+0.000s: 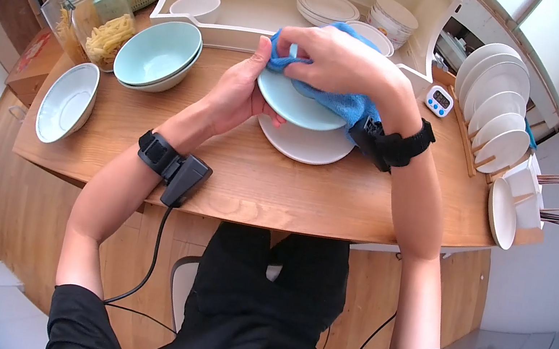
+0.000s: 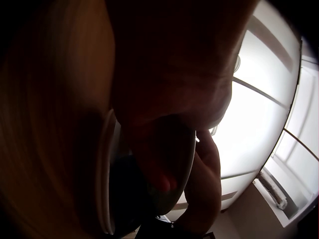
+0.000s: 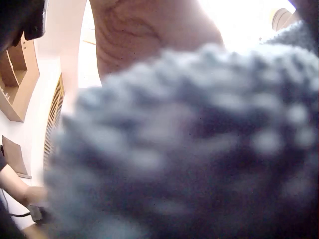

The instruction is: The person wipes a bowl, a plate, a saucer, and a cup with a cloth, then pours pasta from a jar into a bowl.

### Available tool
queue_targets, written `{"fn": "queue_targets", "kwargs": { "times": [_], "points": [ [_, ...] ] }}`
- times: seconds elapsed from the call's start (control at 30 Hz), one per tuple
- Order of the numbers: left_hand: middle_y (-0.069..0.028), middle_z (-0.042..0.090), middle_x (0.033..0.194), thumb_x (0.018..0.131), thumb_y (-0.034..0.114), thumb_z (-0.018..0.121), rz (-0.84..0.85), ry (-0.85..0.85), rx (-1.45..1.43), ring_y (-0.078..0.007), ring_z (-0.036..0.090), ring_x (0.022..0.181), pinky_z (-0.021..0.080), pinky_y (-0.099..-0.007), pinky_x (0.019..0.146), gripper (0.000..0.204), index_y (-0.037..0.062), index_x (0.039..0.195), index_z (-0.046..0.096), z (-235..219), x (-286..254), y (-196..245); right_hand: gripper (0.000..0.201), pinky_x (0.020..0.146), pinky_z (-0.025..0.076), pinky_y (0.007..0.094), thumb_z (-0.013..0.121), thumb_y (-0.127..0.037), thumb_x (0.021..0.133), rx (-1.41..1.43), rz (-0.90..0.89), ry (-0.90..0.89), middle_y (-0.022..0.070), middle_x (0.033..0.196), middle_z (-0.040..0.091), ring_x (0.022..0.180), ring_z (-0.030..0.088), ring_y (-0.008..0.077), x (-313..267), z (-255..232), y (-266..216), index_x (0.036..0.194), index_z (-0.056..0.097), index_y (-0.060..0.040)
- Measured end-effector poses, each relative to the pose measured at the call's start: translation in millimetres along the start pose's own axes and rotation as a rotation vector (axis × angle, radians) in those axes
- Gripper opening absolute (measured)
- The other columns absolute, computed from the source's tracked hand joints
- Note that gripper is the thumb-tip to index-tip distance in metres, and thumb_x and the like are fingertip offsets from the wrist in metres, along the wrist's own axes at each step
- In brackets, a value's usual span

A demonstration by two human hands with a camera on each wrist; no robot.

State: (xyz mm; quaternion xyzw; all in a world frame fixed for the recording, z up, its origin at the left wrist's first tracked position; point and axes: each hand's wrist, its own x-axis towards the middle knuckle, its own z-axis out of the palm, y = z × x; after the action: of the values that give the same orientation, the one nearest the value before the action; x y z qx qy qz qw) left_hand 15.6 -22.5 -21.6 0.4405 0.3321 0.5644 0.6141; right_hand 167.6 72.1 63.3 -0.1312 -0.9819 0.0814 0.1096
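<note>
My left hand holds a light blue plate by its left edge, thumb up along the rim and fingers underneath. The right hand grips a blue cloth at the plate's far rim, and the cloth drapes over the plate's right side. Below lies a white plate on the table, partly covered by the blue one. In the right wrist view the cloth fills most of the picture, blurred. The left wrist view is dark, with the left hand at the plate.
Left on the wooden table stand stacked bowls, a white bowl and a pasta jar. A cream shelf with dishes is behind. At right are a timer and a rack of white plates.
</note>
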Motion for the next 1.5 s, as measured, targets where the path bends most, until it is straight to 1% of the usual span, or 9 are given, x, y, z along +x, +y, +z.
{"fn": "queue_targets", "kwargs": {
  "times": [0.27,0.33,0.43,0.63,0.7,0.97,1.2,1.27,1.5],
  "points": [
    [-0.0110,0.065,0.095,0.099,0.059,0.025,0.058,0.117,0.003,-0.0192,0.067,0.073,0.057,-0.0317,0.057,0.065,0.0021,0.117,0.051,-10.0,4.5,2.4,0.026,0.059,0.048,0.0367,0.064,-0.025,0.083,0.085,-0.006,-0.195,0.0111,0.072,0.060,0.066,0.059,0.0243,-5.0,-10.1,-17.2,0.099,0.060,-0.0055],
    [-0.0111,0.065,0.094,0.099,0.058,0.026,0.074,0.126,0.006,-0.0189,0.067,0.073,0.057,-0.0312,0.057,0.065,0.0016,0.117,0.051,-11.4,4.7,2.8,0.026,0.054,0.048,0.0328,0.064,-0.028,0.084,0.188,0.237,-0.335,0.0085,0.072,0.059,0.065,0.058,0.0188,-10.6,-25.2,-24.1,0.099,0.062,-0.0065],
    [-0.0097,0.066,0.093,0.101,0.055,0.026,0.097,0.163,-0.022,-0.0171,0.066,0.071,0.055,-0.0292,0.054,0.060,0.0037,0.119,0.052,-7.5,3.5,5.5,0.026,0.050,0.048,0.0292,0.064,-0.030,0.084,0.142,0.313,-0.290,0.0071,0.074,0.058,0.065,0.057,0.0150,-14.5,-30.1,-6.2,0.099,0.064,-0.0078],
    [-0.0130,0.066,0.097,0.098,0.060,0.027,0.015,0.096,0.023,-0.0198,0.068,0.076,0.057,-0.0314,0.058,0.068,0.0006,0.124,0.048,-1.5,0.4,5.4,0.026,0.066,0.049,0.0357,0.065,-0.024,0.084,-0.030,0.346,-0.037,0.0143,0.082,0.064,0.069,0.060,0.0242,-15.2,-23.9,28.9,0.099,0.064,-0.0032],
    [-0.0131,0.065,0.099,0.097,0.062,0.026,-0.065,-0.055,0.040,-0.0204,0.069,0.081,0.059,-0.0321,0.059,0.071,0.0003,0.128,0.045,-0.1,-1.5,4.7,0.026,0.066,0.050,0.0365,0.064,-0.024,0.085,-0.087,0.253,0.025,0.0146,0.082,0.065,0.071,0.062,0.0253,-13.1,-21.3,27.8,0.101,0.063,-0.0043],
    [-0.0110,0.064,0.099,0.098,0.060,0.025,-0.074,-0.017,0.029,-0.0192,0.068,0.076,0.059,-0.0316,0.055,0.067,0.0026,0.125,0.046,-1.1,-0.5,-1.4,0.030,0.067,0.050,0.0397,0.065,-0.026,0.085,-0.021,0.042,-0.057,0.0165,0.082,0.065,0.075,0.064,0.0324,-1.0,-0.8,-0.6,0.105,0.061,-0.0041],
    [-0.0109,0.064,0.094,0.100,0.056,0.027,0.017,0.078,0.013,-0.0185,0.067,0.074,0.057,-0.0302,0.055,0.060,0.0029,0.112,0.051,-10.8,4.0,0.2,0.029,0.065,0.049,0.0391,0.065,-0.028,0.085,0.103,0.009,-0.204,0.0145,0.078,0.064,0.071,0.062,0.0294,-5.4,-3.3,-13.1,0.104,0.061,-0.0055],
    [-0.0126,0.064,0.094,0.100,0.056,0.028,0.041,0.114,0.021,-0.0200,0.067,0.074,0.057,-0.0308,0.056,0.061,0.0008,0.113,0.052,-9.1,3.5,3.2,0.029,0.063,0.049,0.0369,0.064,-0.029,0.085,0.154,0.154,-0.329,0.0118,0.078,0.063,0.068,0.061,0.0250,-6.8,-10.8,-13.6,0.104,0.062,-0.0070],
    [-0.0140,0.066,0.090,0.103,0.040,0.035,0.101,0.280,-0.041,-0.0205,0.065,0.066,0.053,-0.0302,0.053,0.047,-0.0015,0.119,0.049,-10.4,4.4,5.5,0.029,0.055,0.048,0.0274,0.063,-0.032,0.087,0.112,0.338,-0.192,0.0038,0.077,0.056,0.067,0.056,0.0129,-23.8,-41.4,19.7,0.104,0.062,-0.0086]
  ]
}}
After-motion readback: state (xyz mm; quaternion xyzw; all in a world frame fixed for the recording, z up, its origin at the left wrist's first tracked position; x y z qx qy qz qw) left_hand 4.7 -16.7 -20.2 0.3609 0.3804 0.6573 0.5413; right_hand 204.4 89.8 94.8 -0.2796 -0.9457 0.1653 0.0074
